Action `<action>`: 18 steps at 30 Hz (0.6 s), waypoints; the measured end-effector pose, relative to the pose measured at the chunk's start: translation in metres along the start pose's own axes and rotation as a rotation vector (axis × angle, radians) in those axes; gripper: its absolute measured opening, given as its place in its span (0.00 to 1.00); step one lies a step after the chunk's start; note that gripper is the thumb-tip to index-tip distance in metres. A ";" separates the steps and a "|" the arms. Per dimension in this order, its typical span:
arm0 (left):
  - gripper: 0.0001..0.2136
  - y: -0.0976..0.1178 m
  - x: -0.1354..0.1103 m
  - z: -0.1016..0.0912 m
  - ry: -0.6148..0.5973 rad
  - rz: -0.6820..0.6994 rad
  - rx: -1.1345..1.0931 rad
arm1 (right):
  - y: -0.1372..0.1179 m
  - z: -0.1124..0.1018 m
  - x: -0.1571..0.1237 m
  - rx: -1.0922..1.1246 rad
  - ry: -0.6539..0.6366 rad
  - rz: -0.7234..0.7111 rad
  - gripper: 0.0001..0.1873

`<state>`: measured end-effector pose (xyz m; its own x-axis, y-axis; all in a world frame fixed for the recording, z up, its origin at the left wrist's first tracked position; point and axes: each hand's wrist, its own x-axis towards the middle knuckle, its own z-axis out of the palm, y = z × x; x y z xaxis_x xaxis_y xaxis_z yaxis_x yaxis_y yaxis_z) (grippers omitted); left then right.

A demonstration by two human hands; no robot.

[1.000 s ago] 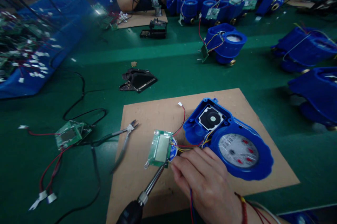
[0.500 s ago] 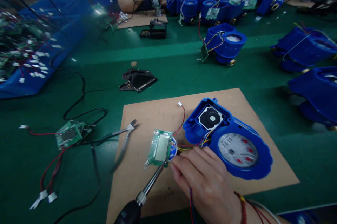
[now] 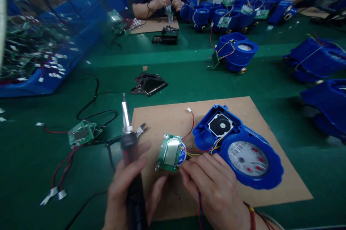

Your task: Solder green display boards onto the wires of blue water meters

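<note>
My left hand (image 3: 119,190), slightly blurred, holds a soldering iron (image 3: 126,118) by its dark handle, tip pointing up and away from the board. My right hand (image 3: 213,186) is pinched on thin wires at the lower right edge of a green circuit board (image 3: 171,153) with a display. Red and yellow wires run from that board to a blue water meter (image 3: 275,170), whose round dial and small open compartment face up. Board and meter are both on a cardboard sheet (image 3: 292,190). Cutting pliers (image 3: 141,129) are partly hidden behind the iron.
Another wired board (image 3: 82,133) lies at left, near black cable. A blue bin (image 3: 48,87) of boards stands behind it. A black stand-like piece (image 3: 150,84) sits past the cardboard. More blue meters (image 3: 235,51) stand at right and back. A co-worker (image 3: 162,1) works opposite.
My left hand has come into view and lifted the iron's tip off the board, up and to the left. My right hand stays at the board's wires. The whole view has shifted slightly.
</note>
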<state>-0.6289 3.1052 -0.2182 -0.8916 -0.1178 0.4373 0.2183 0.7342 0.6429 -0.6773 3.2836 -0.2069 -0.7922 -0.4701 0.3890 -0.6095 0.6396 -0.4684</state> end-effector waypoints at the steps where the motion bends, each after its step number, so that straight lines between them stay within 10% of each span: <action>1: 0.25 -0.002 0.002 0.005 -0.043 0.033 -0.027 | 0.000 0.000 0.000 -0.004 0.002 0.000 0.06; 10: 0.24 -0.015 0.029 0.014 -0.251 0.080 -0.277 | 0.002 0.001 0.001 0.002 -0.013 -0.005 0.06; 18: 0.27 -0.011 -0.005 -0.014 -0.092 -0.066 -0.349 | 0.000 -0.004 -0.001 0.039 -0.072 -0.015 0.09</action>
<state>-0.6210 3.0885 -0.2190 -0.9369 -0.0851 0.3390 0.2667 0.4527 0.8508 -0.6763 3.2863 -0.2037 -0.7822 -0.5226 0.3391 -0.6208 0.6089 -0.4938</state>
